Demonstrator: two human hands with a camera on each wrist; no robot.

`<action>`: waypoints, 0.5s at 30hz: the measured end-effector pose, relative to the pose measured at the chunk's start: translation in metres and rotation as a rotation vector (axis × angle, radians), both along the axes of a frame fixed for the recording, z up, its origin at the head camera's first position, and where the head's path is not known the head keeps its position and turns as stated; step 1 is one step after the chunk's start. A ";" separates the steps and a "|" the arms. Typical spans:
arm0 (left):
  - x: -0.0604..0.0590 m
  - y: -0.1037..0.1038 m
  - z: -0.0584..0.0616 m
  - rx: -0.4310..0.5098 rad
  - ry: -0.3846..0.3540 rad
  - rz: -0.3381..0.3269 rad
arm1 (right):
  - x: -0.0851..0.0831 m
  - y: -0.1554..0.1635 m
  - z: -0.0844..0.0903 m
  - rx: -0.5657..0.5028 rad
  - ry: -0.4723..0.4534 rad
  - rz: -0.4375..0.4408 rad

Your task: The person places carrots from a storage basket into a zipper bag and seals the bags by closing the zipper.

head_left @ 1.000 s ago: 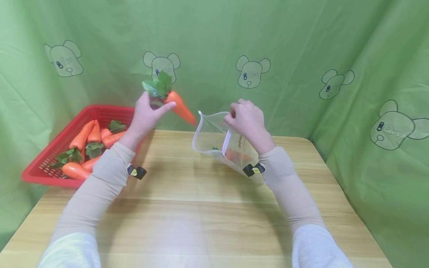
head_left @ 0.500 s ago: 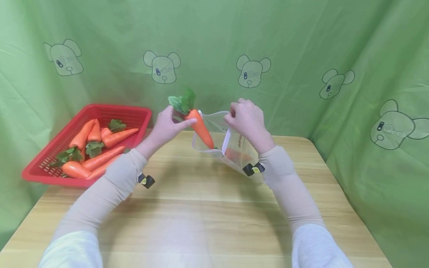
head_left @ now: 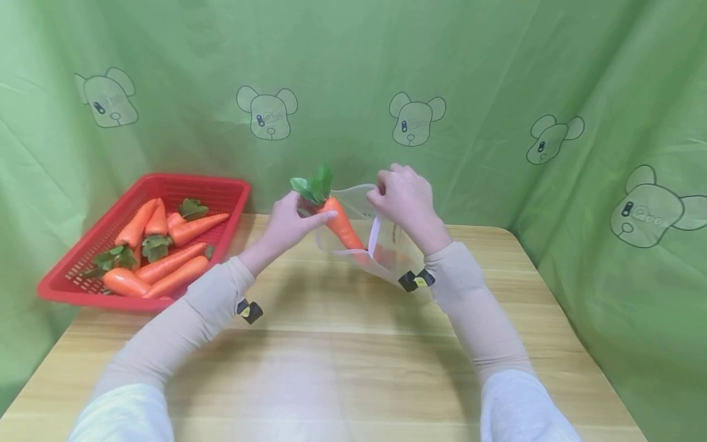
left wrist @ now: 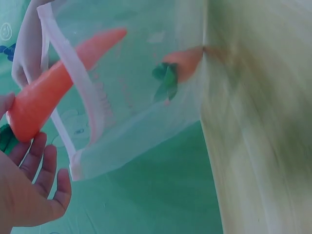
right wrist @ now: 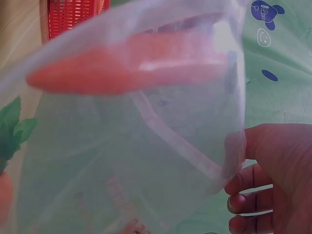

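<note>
At frame centre the left hand (head_left: 287, 224) pinches a carrot (head_left: 341, 226) by its leafy end, its tip angled down inside the mouth of a clear bag (head_left: 381, 245); the right hand (head_left: 405, 199) grips the bag's upper rim, holding it open above the wooden table (head_left: 331, 356); another carrot (left wrist: 183, 63) lies inside the bag; a red basket (head_left: 72, 270) of carrots sits at left.

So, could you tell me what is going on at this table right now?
A person is putting a toy carrot into a clear zip bag. The left hand grips its leafy end, tip already inside; the right hand pinches the bag's rim open. Another carrot lies inside, and more sit in the red basket.
</note>
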State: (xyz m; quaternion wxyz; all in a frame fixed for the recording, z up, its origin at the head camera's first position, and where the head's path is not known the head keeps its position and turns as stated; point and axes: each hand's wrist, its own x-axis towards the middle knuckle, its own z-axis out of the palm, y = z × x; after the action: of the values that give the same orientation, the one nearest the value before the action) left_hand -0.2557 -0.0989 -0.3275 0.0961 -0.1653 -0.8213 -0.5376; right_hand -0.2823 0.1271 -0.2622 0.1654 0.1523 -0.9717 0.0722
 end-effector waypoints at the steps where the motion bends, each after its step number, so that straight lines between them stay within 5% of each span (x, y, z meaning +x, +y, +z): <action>1: 0.001 0.001 0.000 0.004 0.002 0.005 | 0.000 0.000 0.000 -0.001 0.002 0.000; 15: 0.005 0.006 -0.007 -0.222 -0.001 -0.066 | 0.001 -0.004 0.002 -0.040 0.026 -0.003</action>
State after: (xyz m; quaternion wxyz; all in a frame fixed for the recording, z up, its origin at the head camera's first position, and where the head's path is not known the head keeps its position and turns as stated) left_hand -0.2512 -0.0925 -0.3343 0.0592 -0.2016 -0.8699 -0.4463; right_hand -0.2809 0.1231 -0.2598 0.1810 0.1482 -0.9682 0.0893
